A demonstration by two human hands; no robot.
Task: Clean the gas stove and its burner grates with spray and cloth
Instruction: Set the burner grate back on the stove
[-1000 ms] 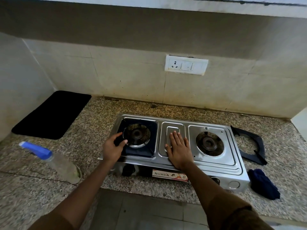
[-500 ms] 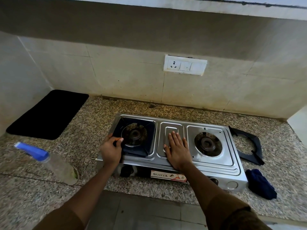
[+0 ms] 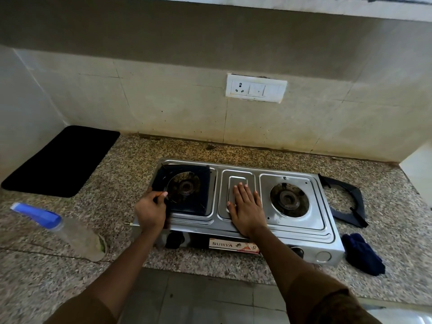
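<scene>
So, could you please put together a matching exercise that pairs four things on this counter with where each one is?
Things:
1. clear spray bottle with blue nozzle
2. dark blue cloth
3. loose black burner grate
4. flat right hand

Places:
A. on the steel stove's centre panel
B. on the counter left of the stove
C. on the counter off the stove's right front corner
D. on the counter beside the stove's right edge

Pairs: 1-B, 2-C, 3-D, 4-A

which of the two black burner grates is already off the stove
The black square burner grate lying flat on the speckled granite counter, right of the steel two-burner stove. The other black grate, over the left burner, is gripped by the left hand.
</scene>
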